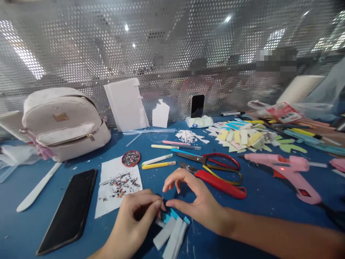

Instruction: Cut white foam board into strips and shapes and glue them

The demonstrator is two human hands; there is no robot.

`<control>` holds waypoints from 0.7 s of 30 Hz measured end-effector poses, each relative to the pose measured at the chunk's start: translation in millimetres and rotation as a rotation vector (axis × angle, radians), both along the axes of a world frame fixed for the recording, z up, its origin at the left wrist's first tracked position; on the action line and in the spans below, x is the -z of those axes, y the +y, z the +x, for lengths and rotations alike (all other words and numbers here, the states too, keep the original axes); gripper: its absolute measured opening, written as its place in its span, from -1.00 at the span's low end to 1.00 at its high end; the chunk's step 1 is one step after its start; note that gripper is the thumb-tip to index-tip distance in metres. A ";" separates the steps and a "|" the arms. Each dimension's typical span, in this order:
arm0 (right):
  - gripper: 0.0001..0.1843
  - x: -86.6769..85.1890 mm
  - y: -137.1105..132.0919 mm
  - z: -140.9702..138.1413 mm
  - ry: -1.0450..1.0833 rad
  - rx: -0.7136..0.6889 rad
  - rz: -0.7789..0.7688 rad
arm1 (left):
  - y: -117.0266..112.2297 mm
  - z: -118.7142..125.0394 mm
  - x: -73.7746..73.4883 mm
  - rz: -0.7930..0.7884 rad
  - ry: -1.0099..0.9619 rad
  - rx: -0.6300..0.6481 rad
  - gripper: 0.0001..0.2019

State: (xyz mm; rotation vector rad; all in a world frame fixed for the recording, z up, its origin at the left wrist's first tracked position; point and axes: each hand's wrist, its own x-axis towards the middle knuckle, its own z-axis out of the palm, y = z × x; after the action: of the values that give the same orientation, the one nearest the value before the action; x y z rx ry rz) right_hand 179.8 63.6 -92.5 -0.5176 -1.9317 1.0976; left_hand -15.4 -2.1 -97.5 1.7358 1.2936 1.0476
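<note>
My left hand is closed, thumb and fingertips pressed together just above the table. Whatever it pinches, if anything, is too small to make out. Opposite it, my right hand is held with thumb and curved fingers apart, nothing visible between them. Its thumb tip comes close to the left fingertips. Below both hands lies a small pile of pale strips, some with bright blue ends. Beyond the right hand rest red-handled scissors and a red-handled cutting tool.
Left are a black phone, a white plastic knife, a backpack and paper with dark bits. Several markers lie mid-table. Right are a pink glue gun with its cord and a heap of paper pieces. A perforated metal panel stands behind.
</note>
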 end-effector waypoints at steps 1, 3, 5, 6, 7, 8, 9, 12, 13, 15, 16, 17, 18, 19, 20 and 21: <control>-0.69 -1.1 0.2 0.0 -0.009 -0.003 -0.019 | -0.4 -0.4 0.5 0.010 0.019 0.007 -0.62; -0.69 -3.7 0.6 0.6 -0.019 -0.010 -0.049 | -1.1 -0.8 1.0 0.046 0.058 0.012 -0.65; -0.71 -5.8 0.8 1.6 -0.023 -0.019 -0.061 | -1.6 -0.5 0.7 0.085 0.082 0.017 -0.67; -0.72 -6.4 0.7 2.0 -0.024 -0.026 -0.062 | -1.7 -0.1 0.3 0.098 0.088 0.023 -0.68; -0.73 -6.7 0.5 2.4 -0.024 -0.034 -0.063 | -1.8 0.3 -0.1 0.108 0.092 0.027 -0.68; -0.74 -6.8 0.3 2.6 -0.024 -0.040 -0.065 | -1.8 0.7 -0.7 0.112 0.092 0.031 -0.68; -0.74 -6.5 0.0 2.7 -0.023 -0.044 -0.067 | -1.8 1.1 -1.3 0.114 0.091 0.034 -0.69; -0.74 -4.7 -0.3 2.4 -0.021 -0.053 -0.071 | -2.1 2.0 -3.1 0.117 0.087 0.033 -0.69; -0.74 -4.1 -0.3 2.2 -0.019 -0.055 -0.071 | -2.2 2.1 -3.6 0.120 0.088 0.034 -0.69; -0.73 -3.2 -0.3 1.8 -0.009 -0.065 -0.069 | -2.4 2.3 -4.4 0.119 0.089 0.036 -0.69; -0.73 -3.1 -0.2 1.5 -0.003 -0.068 -0.069 | -2.5 2.4 -4.7 0.118 0.088 0.036 -0.69; -0.73 -3.1 -0.2 1.2 0.002 -0.070 -0.070 | -2.5 2.5 -4.8 0.116 0.087 0.037 -0.70; -0.73 -3.2 -0.1 1.0 0.007 -0.072 -0.071 | -2.6 2.6 -4.9 0.115 0.084 0.036 -0.70; -0.74 -3.4 0.0 0.8 0.010 -0.071 -0.071 | -2.6 2.6 -5.0 0.114 0.082 0.036 -0.70; -0.74 -3.7 0.1 0.6 0.011 -0.068 -0.070 | -2.7 2.6 -5.0 0.113 0.081 0.036 -0.70; -0.75 -3.8 0.1 0.5 0.009 -0.065 -0.069 | -2.8 2.6 -5.1 0.112 0.080 0.036 -0.70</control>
State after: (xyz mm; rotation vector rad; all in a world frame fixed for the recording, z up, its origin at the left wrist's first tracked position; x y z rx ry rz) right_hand 180.3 63.7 -88.7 -0.4895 -1.9202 1.2101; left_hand -12.8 -4.9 -92.4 1.8954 1.2692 1.0569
